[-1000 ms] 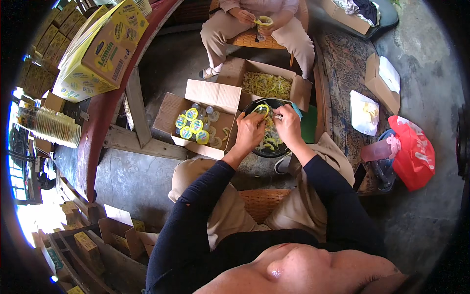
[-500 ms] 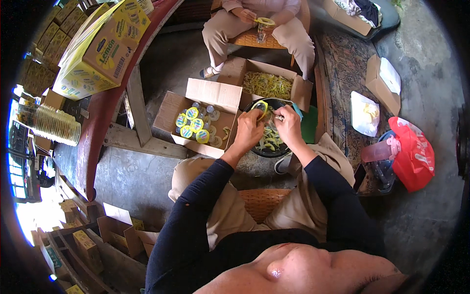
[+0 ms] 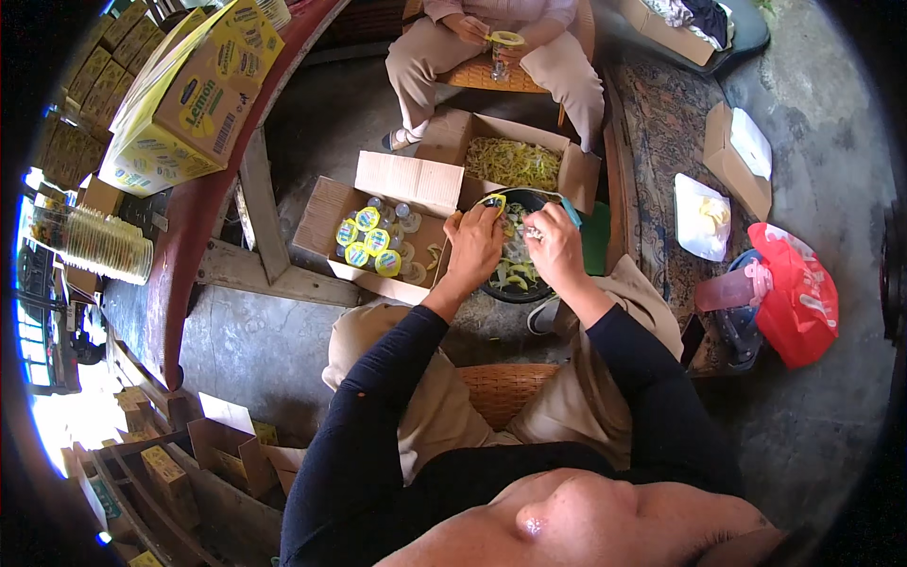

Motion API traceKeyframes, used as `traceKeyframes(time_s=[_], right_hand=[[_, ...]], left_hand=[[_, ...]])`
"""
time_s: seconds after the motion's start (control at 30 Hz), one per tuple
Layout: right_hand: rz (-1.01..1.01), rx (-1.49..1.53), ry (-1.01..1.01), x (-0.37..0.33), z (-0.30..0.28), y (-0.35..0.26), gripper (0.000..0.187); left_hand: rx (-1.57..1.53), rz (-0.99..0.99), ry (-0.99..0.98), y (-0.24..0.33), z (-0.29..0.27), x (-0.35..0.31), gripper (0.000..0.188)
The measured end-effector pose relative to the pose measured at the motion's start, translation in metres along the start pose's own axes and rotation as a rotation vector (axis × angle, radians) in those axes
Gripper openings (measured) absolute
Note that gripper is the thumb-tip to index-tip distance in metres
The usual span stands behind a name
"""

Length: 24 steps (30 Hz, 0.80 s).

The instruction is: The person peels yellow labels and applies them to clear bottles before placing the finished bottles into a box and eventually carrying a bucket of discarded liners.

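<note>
Above the black basin (image 3: 507, 295), my left hand (image 3: 475, 248) is closed around a small clear cup with a yellow rim (image 3: 493, 200), mostly hidden by the fingers. My right hand (image 3: 556, 248) is just right of it, fingers curled in on small whitish bits too small to name. A blue strip-like thing (image 3: 572, 211) shows beyond its knuckles. Pale green and yellowish curved slices (image 3: 518, 274) lie in the basin. To the left, an open cardboard box (image 3: 319, 215) holds several small cups with yellow-and-blue lids (image 3: 376, 242) and a few loose slices.
Across from me a seated person (image 3: 501, 38) holds a clear cup with a yellow rim (image 3: 505, 40). Between us stands a cardboard box (image 3: 581, 184) of yellow-green strips. Stacked clear cups (image 3: 109, 248) and a yellow carton (image 3: 194, 109) are left; a red bag (image 3: 798, 298) is right.
My left hand has shifted slightly left with the yellow-rimmed cup. My right hand has lowered a little, its fingers curling further, and the gap between the hands has widened.
</note>
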State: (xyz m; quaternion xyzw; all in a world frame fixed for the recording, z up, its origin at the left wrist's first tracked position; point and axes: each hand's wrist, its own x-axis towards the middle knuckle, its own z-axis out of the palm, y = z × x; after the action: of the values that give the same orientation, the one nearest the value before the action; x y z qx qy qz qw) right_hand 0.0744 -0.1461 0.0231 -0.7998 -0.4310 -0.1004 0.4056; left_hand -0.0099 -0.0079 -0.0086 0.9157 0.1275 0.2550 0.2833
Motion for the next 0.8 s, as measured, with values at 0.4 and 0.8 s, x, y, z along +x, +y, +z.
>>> traceKeyframes(time_s=[0.4,0.8], right_hand=[[0.176,0.038,-0.02,0.0,0.017,0.024,0.014],[-0.034,-0.037,-0.002,0.005,-0.007,-0.003,0.02]], left_hand=[[0.058,0.093,-0.046,0.008,0.002,-0.005,0.017],[0.111,0.086,0.038,0.0,-0.006,0.004,0.009]])
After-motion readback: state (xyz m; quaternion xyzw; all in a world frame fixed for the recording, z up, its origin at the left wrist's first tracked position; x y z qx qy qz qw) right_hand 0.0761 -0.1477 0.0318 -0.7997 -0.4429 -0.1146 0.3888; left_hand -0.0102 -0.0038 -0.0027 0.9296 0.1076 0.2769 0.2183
